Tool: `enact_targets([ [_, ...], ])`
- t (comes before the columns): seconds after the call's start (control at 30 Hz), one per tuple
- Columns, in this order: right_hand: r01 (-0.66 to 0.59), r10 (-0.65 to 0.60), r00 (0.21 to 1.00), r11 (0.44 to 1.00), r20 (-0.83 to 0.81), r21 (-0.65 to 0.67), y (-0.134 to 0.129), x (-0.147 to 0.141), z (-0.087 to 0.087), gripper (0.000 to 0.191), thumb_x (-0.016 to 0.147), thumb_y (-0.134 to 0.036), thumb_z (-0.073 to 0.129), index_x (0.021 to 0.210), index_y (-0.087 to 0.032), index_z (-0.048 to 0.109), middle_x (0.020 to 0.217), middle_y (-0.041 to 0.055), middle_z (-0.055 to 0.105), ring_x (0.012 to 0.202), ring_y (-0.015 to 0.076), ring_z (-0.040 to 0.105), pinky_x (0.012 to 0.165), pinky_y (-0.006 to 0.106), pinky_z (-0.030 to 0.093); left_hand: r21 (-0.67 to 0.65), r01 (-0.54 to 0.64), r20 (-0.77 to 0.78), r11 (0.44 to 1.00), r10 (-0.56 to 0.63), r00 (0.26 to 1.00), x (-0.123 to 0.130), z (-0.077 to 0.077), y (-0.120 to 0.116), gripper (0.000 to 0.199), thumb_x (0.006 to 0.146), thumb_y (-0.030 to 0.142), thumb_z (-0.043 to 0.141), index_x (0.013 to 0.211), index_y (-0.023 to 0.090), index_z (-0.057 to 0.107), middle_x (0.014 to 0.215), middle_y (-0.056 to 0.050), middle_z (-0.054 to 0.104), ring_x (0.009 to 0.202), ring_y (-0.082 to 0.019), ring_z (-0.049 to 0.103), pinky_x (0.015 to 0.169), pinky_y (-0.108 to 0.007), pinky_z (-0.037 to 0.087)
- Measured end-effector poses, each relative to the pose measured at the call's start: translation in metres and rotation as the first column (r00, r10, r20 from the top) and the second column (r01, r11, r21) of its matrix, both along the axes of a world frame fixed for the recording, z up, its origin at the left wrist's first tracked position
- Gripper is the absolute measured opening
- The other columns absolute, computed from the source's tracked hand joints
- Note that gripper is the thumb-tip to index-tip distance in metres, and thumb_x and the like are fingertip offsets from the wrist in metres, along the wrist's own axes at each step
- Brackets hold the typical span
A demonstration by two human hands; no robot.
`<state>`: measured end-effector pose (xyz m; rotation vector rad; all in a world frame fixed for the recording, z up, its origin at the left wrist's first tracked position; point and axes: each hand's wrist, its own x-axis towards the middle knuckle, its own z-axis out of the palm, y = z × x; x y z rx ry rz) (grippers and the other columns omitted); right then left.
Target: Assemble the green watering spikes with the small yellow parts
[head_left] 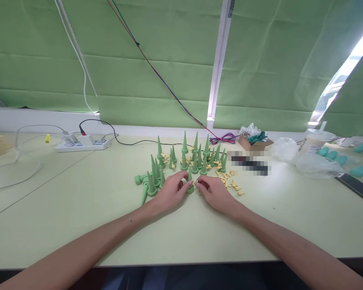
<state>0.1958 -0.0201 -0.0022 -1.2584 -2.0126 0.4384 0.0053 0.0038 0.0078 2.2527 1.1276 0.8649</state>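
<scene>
My left hand (177, 188) is closed on a green plastic cone-shaped spike (190, 181) that stands upright on the table. Just right of it, my right hand (213, 192) pinches a small yellow plastic piece (196, 182) close to the spike's side; whether the two parts touch I cannot tell. Behind both hands stand several more green spikes (184, 147), some with yellow pieces on them. Left of my left hand are further green spikes (151, 186), one lying tipped over (144, 194). Loose yellow pieces (235, 186) lie scattered beyond my right hand.
A power strip (81, 144) with plugs and cables sits at the back left. To the right are a small cardboard box (255, 143), a drink cup (312, 141), plastic bags (286, 149), turquoise pieces (341, 160) and a phone (358, 186). A coiled wire (223, 138) lies by the wall.
</scene>
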Motion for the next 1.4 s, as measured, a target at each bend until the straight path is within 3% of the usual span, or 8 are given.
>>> enact_targets([
  [1.4, 0.009, -0.009, 0.999, 1.000, -0.051, 0.007, -0.0001, -0.0009, 0.0013, 0.021, 0.095, -0.025, 0.048, 0.077, -0.019, 0.056, 0.063, -0.0015, 0.057, 0.059, 0.0136, 0.048, 0.059, 0.025, 0.032, -0.056, 0.069, 0.051, 0.996, -0.066, 0.997, -0.0022, -0.0009, -0.0003, 0.024, 0.096, 0.040, 0.045, 0.083, 0.021, 0.041, 0.069, 0.003, 0.048, 0.060, -0.013, 0.049, 0.052, -0.023, 0.040],
])
